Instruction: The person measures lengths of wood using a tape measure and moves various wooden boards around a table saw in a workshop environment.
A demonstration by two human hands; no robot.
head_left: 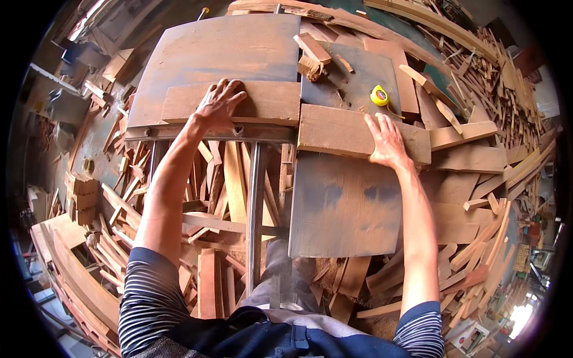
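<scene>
My left hand (pixel 221 106) rests with spread fingers on a flat wooden board (pixel 271 100), which lies along the near edge of the left metal table plate (pixel 221 48). On the right, my right hand (pixel 389 142) grips a thicker wooden block (pixel 331 130), its fingers over the top face and its thumb at the near side. This block lies across the right metal plate (pixel 343 209), its left end close to the board's right end. Just beyond it sits a yellow tape measure (pixel 379 95).
Behind the block lie a short wood offcut (pixel 312 48) and a rough chunk (pixel 311 68). A metal rail (pixel 256 209) runs toward me between the plates. Scrap wood (pixel 477 155) is heaped to the right, with more pieces below and left. A stacked wooden bundle (pixel 82 197) stands far left.
</scene>
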